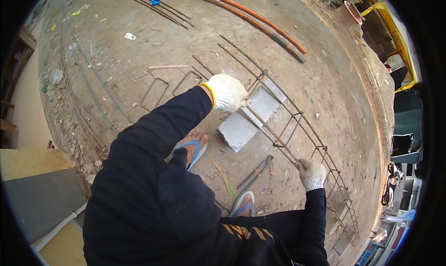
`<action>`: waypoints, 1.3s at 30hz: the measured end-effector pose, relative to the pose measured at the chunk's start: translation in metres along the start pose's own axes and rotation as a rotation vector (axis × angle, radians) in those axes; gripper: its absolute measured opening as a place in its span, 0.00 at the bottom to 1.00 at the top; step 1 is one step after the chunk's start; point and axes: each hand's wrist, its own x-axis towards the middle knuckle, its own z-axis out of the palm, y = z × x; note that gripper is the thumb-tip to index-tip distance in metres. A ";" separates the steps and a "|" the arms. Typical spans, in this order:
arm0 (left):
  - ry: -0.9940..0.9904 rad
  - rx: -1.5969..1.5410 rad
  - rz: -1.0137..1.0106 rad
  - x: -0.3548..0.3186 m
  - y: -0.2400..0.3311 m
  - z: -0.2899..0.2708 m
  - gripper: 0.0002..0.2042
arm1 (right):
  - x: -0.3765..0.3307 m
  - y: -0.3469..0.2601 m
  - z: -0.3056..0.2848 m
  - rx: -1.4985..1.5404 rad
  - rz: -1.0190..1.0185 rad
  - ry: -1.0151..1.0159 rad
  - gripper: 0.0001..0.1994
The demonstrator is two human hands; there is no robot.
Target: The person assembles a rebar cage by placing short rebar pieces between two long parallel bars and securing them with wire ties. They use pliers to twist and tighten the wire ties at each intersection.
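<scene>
My left hand [227, 92], in a white knit glove with a yellow cuff, grips the near end of a rusty rebar cage [297, 126] where a square stirrup [258, 80] sits. My right hand [310, 171], also gloved, holds one of the cage's long bars further along. The cage lies across a grey concrete block [241, 124] and runs toward the lower right. A pair of pincers [255, 171] lies on the ground between my hands, near my feet in blue sandals [193, 150].
Loose bent stirrups [160, 87] lie on the dirt left of my left hand. A long bolt cutter with orange handles [260, 22] lies at the top. Rebar lengths [88, 85] run along the left. A mesh fence [371, 71] borders the right.
</scene>
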 end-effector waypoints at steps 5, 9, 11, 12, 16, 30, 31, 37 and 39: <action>-0.057 0.006 -0.015 0.004 -0.001 0.002 0.18 | 0.002 -0.008 -0.013 0.070 0.107 -0.062 0.11; -0.087 -0.002 -0.051 0.007 0.001 -0.001 0.18 | -0.004 -0.034 -0.059 0.470 0.225 0.192 0.17; -0.085 -0.023 -0.052 0.004 0.002 -0.002 0.18 | -0.013 -0.054 -0.084 1.003 0.309 0.191 0.21; -0.059 -0.033 -0.036 0.003 0.002 -0.001 0.18 | -0.019 -0.066 -0.095 1.333 0.341 0.109 0.24; -0.003 -0.044 -0.037 0.000 0.000 0.004 0.16 | -0.018 -0.138 -0.079 1.676 0.131 -0.168 0.27; -0.012 -0.042 -0.098 0.000 0.005 0.010 0.16 | 0.002 -0.199 -0.052 1.857 0.208 -0.123 0.22; 0.002 -0.049 -0.084 0.001 0.004 0.011 0.17 | 0.003 -0.201 -0.050 1.813 0.232 -0.125 0.19; 0.041 -0.027 -0.069 0.005 0.002 0.019 0.16 | 0.032 -0.209 -0.052 1.775 0.151 0.095 0.15; 0.143 -0.005 -0.046 0.004 0.001 0.022 0.13 | 0.040 -0.203 -0.056 1.677 0.140 0.187 0.16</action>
